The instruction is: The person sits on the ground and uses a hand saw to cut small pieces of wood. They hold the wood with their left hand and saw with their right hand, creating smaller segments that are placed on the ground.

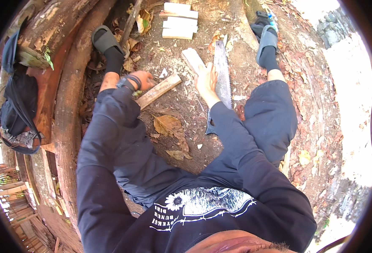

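Observation:
My right hand (207, 82) is closed on the near end of a short, pale wood block (192, 59), its fingers lying over the block. Close beside that hand, a hand saw (222, 78) lies on the ground with its toothed blade pointing away and its dark handle (211, 125) nearer me. My left hand (142, 80), with a dark band at the wrist, hovers by my left shin with curled fingers. What those fingers hold, if anything, is hidden. Just right of it lies a longer wood strip (159, 90), slanting on the dirt.
Several cut wood blocks (180, 23) lie in a row at the far middle. Logs (70, 84) run along my left, with a black bag (19, 105) on them. Dry leaves (169, 125) and wood chips litter the ground between my legs. A tree root (238, 25) rises beyond.

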Action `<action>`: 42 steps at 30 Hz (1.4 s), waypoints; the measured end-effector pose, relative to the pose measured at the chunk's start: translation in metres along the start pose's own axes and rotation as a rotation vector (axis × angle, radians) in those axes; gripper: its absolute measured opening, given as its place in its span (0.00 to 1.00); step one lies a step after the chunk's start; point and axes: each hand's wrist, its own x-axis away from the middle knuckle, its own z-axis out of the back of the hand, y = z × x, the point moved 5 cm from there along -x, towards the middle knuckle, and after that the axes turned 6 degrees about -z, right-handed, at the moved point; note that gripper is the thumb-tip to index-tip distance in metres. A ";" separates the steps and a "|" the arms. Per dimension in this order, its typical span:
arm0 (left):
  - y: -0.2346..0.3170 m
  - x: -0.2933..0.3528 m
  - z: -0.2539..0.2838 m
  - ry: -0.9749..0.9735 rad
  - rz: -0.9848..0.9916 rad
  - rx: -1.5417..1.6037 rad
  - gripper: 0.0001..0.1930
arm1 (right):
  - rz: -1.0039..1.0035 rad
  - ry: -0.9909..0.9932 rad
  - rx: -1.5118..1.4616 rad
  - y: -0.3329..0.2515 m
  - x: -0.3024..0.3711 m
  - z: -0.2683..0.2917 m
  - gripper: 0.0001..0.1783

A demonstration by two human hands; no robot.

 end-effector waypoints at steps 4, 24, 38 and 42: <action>0.076 -0.001 -0.001 0.042 0.022 -0.101 0.37 | -0.197 -0.321 -0.171 0.034 -0.014 -0.005 0.29; 0.111 -0.001 0.009 0.548 0.096 -0.131 0.33 | -0.547 -0.324 -0.298 0.069 -0.014 -0.018 0.24; 0.130 -0.081 -0.034 0.863 0.070 -0.014 0.37 | -0.597 0.251 -0.327 0.150 0.005 0.052 0.14; 0.124 -0.091 -0.036 0.826 0.097 0.084 0.36 | -0.460 0.201 -0.206 0.158 0.014 0.053 0.13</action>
